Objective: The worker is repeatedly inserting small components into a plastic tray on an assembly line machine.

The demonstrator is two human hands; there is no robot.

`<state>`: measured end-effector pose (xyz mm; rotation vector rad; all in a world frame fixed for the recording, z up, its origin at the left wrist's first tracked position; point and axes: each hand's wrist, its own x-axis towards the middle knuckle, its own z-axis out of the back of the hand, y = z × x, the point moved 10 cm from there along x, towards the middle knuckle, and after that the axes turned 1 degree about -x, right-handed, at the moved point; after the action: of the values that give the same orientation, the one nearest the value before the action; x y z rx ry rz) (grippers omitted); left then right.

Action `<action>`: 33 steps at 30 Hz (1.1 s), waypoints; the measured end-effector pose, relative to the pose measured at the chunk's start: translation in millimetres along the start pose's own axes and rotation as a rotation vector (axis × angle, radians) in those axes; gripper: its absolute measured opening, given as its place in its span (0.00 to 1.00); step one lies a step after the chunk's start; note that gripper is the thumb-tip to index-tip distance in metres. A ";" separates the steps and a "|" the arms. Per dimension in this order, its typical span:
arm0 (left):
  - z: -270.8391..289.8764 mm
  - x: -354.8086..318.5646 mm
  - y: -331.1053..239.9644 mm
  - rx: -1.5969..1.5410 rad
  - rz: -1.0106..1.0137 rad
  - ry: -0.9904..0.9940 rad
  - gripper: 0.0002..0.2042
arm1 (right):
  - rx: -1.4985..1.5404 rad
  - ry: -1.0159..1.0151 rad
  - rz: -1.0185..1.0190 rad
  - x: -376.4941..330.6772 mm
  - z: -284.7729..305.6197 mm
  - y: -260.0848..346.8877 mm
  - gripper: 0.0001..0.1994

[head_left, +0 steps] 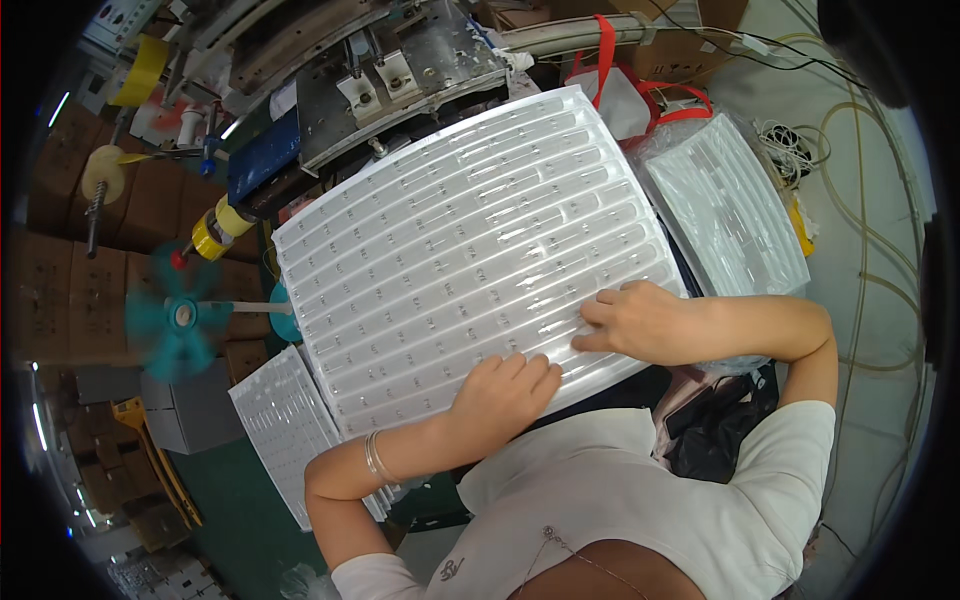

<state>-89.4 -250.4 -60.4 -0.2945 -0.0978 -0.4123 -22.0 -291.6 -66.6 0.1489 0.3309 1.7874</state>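
1. A teal fan [180, 318] spins well to the left of the big clear plastic tray [470, 240], its blades blurred.
2. A stack of smaller white trays [285, 430] lies just beside the big tray's lower left corner, partly under the left forearm.
3. The left hand [500, 392] rests on the big tray's near edge, palm down. Its fingers [530, 370] are loosely curled and close together, pressing on the tray's rim; the thumb is hidden, so whether it pinches the edge from below cannot be told. Thin bracelets [376, 458] sit on that wrist.
4. The big tray itself fills the middle of the view, tilted up away from the person, with long ribbed rows of small pockets running across it.
5. A grey metal machine [400, 80] stands just behind the tray's far edge.
6. The right hand [640, 320] lies flat on the tray's lower right corner, fingers [597, 318] stretched out and slightly apart, pointing left along a row. It grips nothing, only touches the surface.
7. Another stack of clear trays [730, 205] lies just beside the big tray's right edge, with a red-strapped bag [640, 95] behind it.
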 end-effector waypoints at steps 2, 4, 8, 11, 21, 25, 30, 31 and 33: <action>-18.3 -0.8 -4.3 0.056 0.006 0.072 0.17 | -0.166 -0.020 -0.031 -11.0 -12.3 -2.1 0.11; -12.0 -2.8 5.5 -0.024 0.147 -0.001 0.19 | -0.131 -0.021 -0.039 -16.6 -13.0 -2.8 0.11; 17.5 12.2 -3.4 -0.103 0.170 -0.138 0.15 | 0.197 -0.249 -0.151 -18.8 42.2 -22.1 0.11; 7.3 27.3 -12.8 -0.231 0.118 -0.225 0.14 | 0.132 -0.527 -0.205 -19.2 89.4 -62.9 0.13; -39.4 42.0 3.6 0.049 0.091 0.026 0.17 | 0.328 -0.801 -0.362 -11.3 127.3 -92.2 0.06; -7.9 28.7 20.5 -0.231 0.119 0.033 0.25 | 0.327 -0.881 -0.336 -16.4 144.1 -95.1 0.07; 88.4 12.7 129.9 -0.055 0.348 -0.452 0.21 | 0.326 -1.098 -0.243 -14.3 176.4 -92.0 0.13; 108.7 9.4 157.0 0.059 0.432 -0.564 0.19 | 0.374 -1.099 -0.265 -4.4 173.0 -99.2 0.14; 151.5 21.3 185.1 0.377 0.494 -0.793 0.19 | 0.355 -1.063 -0.354 14.0 162.0 -127.9 0.13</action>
<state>0.5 -51.1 38.8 -0.0861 -0.8521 0.2364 138.3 -228.1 47.7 1.1602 -0.1047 1.0836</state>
